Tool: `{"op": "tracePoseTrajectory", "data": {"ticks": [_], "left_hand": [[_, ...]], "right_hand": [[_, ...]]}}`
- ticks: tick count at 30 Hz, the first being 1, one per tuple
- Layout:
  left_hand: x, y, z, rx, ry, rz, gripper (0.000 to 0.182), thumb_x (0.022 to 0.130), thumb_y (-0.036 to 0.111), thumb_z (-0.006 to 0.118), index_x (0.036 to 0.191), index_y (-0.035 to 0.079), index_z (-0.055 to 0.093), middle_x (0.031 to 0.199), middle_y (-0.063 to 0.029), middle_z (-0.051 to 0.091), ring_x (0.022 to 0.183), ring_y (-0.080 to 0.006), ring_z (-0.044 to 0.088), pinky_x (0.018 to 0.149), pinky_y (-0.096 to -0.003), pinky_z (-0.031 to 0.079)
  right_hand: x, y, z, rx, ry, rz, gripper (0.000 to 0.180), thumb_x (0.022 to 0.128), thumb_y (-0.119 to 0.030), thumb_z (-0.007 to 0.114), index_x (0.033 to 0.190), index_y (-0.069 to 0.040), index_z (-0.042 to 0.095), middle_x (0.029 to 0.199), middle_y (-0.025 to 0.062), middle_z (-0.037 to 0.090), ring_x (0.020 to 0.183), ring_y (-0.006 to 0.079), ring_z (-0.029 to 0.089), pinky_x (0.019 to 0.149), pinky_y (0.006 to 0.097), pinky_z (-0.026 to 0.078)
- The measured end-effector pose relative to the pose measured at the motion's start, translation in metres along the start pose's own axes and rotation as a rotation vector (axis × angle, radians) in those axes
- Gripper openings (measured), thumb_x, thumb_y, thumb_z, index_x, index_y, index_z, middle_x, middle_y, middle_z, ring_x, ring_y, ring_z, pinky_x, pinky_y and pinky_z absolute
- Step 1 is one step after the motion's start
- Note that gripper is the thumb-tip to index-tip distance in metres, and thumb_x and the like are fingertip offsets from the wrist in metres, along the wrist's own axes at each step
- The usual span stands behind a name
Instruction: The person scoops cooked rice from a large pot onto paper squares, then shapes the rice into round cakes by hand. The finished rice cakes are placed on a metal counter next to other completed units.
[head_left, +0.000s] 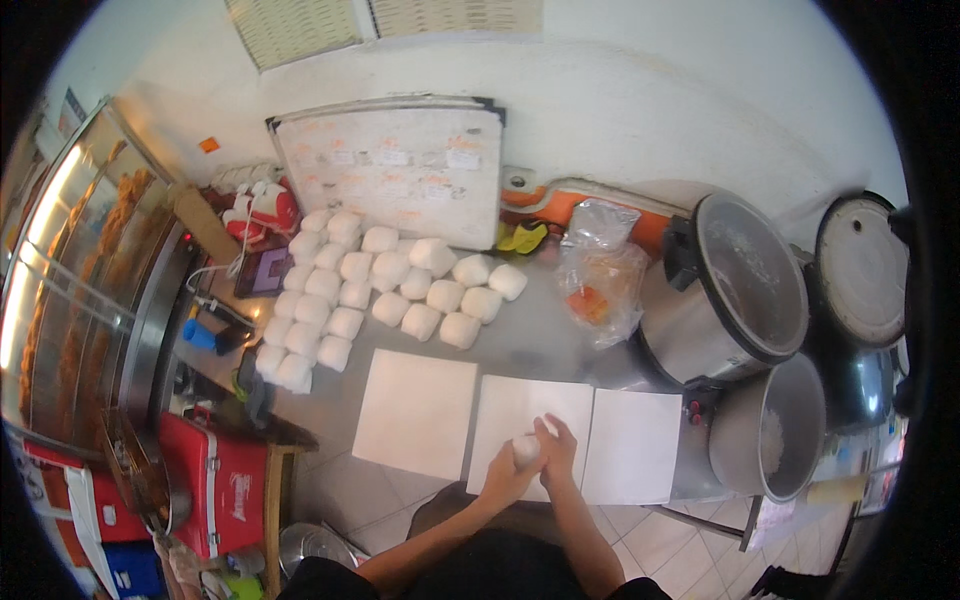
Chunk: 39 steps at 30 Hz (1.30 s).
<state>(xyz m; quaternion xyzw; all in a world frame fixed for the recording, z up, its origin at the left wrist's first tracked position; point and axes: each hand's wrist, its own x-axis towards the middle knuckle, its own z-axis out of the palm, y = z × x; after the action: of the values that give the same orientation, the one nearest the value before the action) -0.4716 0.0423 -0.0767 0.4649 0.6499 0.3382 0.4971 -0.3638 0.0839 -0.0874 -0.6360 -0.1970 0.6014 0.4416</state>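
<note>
Both my hands are closed around a small white paper-wrapped bundle (526, 448). My left hand (504, 474) grips its near left side, and my right hand (556, 451) wraps its right side. Beneath them lies the middle white paper sheet (525, 397), partly covered by my hands. Another paper sheet (416, 414) is to its left and a third paper sheet (636, 444) to its right. Farther back, many similar white bundles (309, 309) stand close together on the metal table (517, 334), some apparently stacked.
At right stand a large rice cooker (690, 330) with its lid up and a metal pot (731, 442) holding white rice. Plastic bags (600, 285) lie beside the cooker. A whiteboard (390, 172) leans against the wall. At left are a glass food display (75, 285) and a red cooler (232, 487).
</note>
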Motion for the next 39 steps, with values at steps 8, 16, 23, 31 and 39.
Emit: {"op": "tracePoseTrajectory", "data": {"ticks": [8, 16, 23, 31, 39], "left_hand": [[0.172, -0.093, -0.143, 0.215, 0.674, -0.009, 0.057, 0.074, 0.029, 0.083, 0.110, -0.004, 0.053, 0.089, -0.0102, 0.055, 0.080, -0.0229, 0.053, 0.068, -0.0366, 0.045], [0.276, -0.194, -0.268, 1.013, 0.603, 0.745, 0.031, 0.090, 0.015, 0.057, 0.117, 0.000, 0.059, 0.120, -0.0228, 0.056, 0.116, -0.0392, 0.050, 0.102, -0.0480, 0.038], [0.290, -0.102, -0.219, 1.325, 0.414, 0.141, 0.043, 0.094, 0.021, 0.055, 0.131, -0.002, 0.054, 0.134, -0.0252, 0.052, 0.125, -0.0391, 0.048, 0.102, -0.0452, 0.042], [0.100, 0.187, 0.169, 0.266, 0.033, 0.934, 0.015, 0.089, 0.007, 0.063, 0.102, 0.001, 0.069, 0.098, -0.0122, 0.070, 0.086, -0.0232, 0.065, 0.078, -0.0330, 0.051], [-0.046, 0.317, 0.401, 0.530, -0.792, 0.804, 0.014, 0.087, 0.015, 0.067, 0.087, 0.002, 0.070, 0.084, -0.0143, 0.069, 0.079, -0.0268, 0.067, 0.071, -0.0345, 0.051]], "right_hand": [[-0.001, 0.001, 0.002, 0.029, -0.118, -0.136, 0.055, 0.099, -0.035, 0.050, 0.146, -0.011, 0.035, 0.141, 0.0174, 0.045, 0.129, 0.0312, 0.044, 0.104, 0.0464, 0.036], [-0.047, -0.027, -0.164, 0.137, 0.485, -0.238, 0.048, 0.096, -0.032, 0.054, 0.137, -0.009, 0.046, 0.123, 0.0125, 0.058, 0.113, 0.0253, 0.056, 0.093, 0.0412, 0.044], [-0.118, -0.127, -0.329, 0.011, 0.882, -0.676, 0.033, 0.095, -0.018, 0.054, 0.123, -0.002, 0.058, 0.098, 0.0067, 0.067, 0.092, 0.0149, 0.062, 0.081, 0.0277, 0.046], [-0.003, -0.240, -0.484, -1.469, 0.332, -0.245, 0.022, 0.083, -0.014, 0.055, 0.086, 0.000, 0.072, 0.090, 0.0216, 0.070, 0.087, 0.0338, 0.070, 0.075, 0.0437, 0.055], [0.107, -0.145, -0.501, -1.648, -0.469, -0.317, 0.033, 0.076, -0.016, 0.071, 0.104, -0.001, 0.068, 0.102, 0.0202, 0.068, 0.097, 0.0362, 0.068, 0.077, 0.0456, 0.056]]}}
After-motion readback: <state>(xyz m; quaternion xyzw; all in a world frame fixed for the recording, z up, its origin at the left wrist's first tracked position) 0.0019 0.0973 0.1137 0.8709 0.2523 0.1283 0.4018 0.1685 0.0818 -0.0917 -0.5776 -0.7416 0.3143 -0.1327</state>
